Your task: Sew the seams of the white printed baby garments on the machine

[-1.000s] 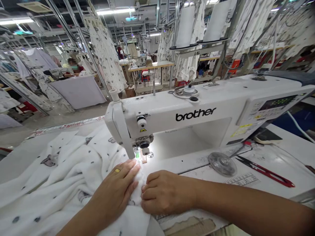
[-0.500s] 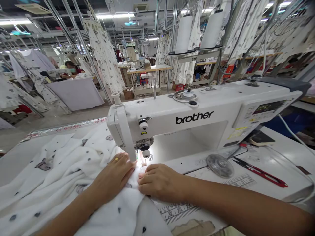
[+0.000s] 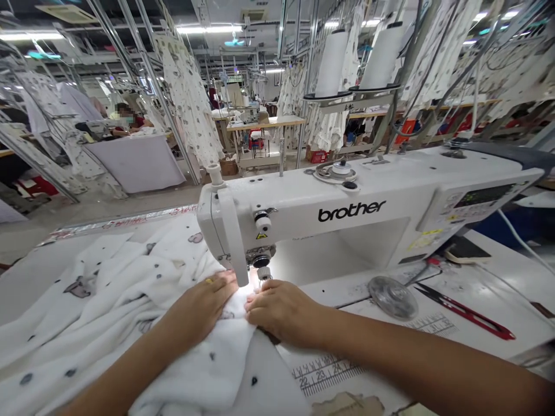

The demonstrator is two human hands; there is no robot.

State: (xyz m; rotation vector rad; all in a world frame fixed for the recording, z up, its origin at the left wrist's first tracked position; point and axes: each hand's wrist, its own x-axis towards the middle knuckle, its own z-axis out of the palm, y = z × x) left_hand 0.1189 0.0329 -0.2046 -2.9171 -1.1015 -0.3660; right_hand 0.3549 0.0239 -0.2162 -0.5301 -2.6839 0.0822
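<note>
Our left hand (image 3: 197,306) and right hand (image 3: 281,312), fingers flat and unclenched on rumpled white grey-printed fabric (image 3: 203,358), metal presser foot (image 3: 263,273) just beyond our fingertips

Matt, soft cotton cloth (image 3: 87,306); sewing machine (image 3: 303,202) smooth, probably painted metal.

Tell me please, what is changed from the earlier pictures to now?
The left hand and right hand slid forward toward the needle of the sewing machine, pressing flat on the white cloth; neither let go. The red snips stayed in place.
</note>
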